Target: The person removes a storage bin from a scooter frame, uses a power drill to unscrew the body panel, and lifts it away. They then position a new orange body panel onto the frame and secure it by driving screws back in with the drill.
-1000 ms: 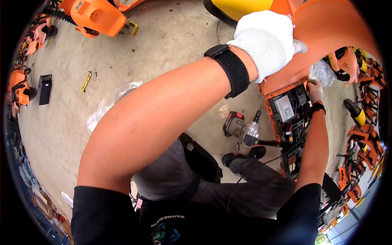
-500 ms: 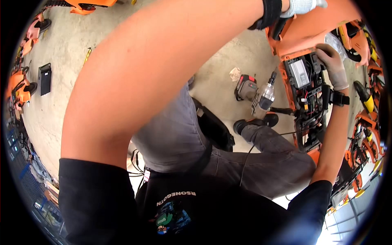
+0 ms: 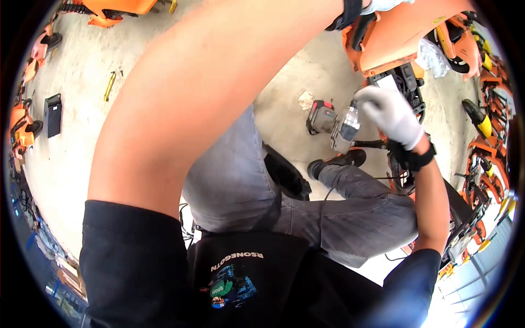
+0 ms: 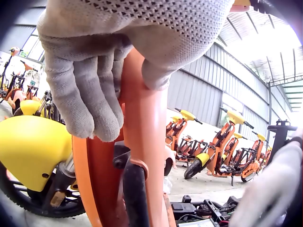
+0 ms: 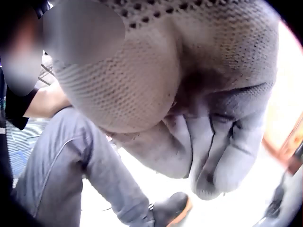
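My gloved left hand (image 4: 128, 56) grips the edge of an upright orange scooter panel (image 4: 147, 109), fingers over one side and thumb on the other. In the head view that hand is mostly cut off at the top edge. My gloved right hand (image 3: 392, 117) is above the scooter's exposed frame, its fingertips overlapping the nose of a grey cordless impact wrench (image 3: 345, 130) on the floor. In the right wrist view its fingers (image 5: 232, 161) are loosely bent, with nothing seen in them. Under the panel, black electrical parts (image 3: 407, 82) show, partly hidden by the right hand.
My bent legs (image 3: 229, 191) are close beside the scooter frame. A black box (image 3: 53, 116) and a yellow bar (image 3: 110, 86) lie on the floor at left. Clear plastic wrap (image 3: 432, 57) sits beyond the panel. Rows of orange scooters (image 4: 222, 146) stand along the wall.
My right hand has left the far side of the frame's electrical parts and moved left toward the impact wrench. My left hand stays on the orange panel, as the head view has shifted.
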`<state>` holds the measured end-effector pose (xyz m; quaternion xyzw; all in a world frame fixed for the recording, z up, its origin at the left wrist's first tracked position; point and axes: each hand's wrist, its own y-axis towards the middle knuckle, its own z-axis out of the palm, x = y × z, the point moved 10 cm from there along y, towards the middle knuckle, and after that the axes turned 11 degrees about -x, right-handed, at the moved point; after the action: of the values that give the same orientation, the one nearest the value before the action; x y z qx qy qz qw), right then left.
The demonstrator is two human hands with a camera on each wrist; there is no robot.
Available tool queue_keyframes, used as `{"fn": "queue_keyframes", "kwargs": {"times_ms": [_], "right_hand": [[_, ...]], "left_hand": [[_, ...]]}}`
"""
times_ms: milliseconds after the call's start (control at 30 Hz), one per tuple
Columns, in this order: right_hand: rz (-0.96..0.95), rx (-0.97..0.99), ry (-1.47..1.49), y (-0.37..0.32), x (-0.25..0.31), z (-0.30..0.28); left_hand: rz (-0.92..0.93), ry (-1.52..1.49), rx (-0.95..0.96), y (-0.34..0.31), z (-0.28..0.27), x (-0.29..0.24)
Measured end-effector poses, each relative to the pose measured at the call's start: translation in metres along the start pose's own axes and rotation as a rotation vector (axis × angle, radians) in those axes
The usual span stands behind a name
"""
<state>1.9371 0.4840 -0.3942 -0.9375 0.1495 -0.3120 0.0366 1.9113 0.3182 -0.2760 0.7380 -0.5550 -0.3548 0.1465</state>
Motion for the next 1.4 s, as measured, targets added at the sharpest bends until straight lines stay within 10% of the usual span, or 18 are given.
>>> {"fn": "queue_keyframes", "kwargs": {"times_ms": [133,367,733,1100,1400], "right_hand": [[0.391,-0.265,0.245,-0.019,-0.087,-0.078],[0.481,-0.414,0.02,-0.06,-0.192,-0.093],[0.553,-0.525,-0.042,-0.081,-0.189,-0.112],[0.347,-0.923,-0.165,-0.059,-0.054,-0.203],[-0.57,-1.052,-0.594,-0.026,0.21,-0.227]], "left_hand": [[-0.054,-0.113,0.033,0.0,0.004,0.007],[-0.053,-0.204,-0.101,0.001,-0.013,0.004],[-0.278,-0.135,0.007,-0.002,-0.013,0.008],[-0.303,-0.125,0.321,-0.021,0.02,0.021],[-0.294,-0.127,0.484,-0.037,0.053,0.026]]}}
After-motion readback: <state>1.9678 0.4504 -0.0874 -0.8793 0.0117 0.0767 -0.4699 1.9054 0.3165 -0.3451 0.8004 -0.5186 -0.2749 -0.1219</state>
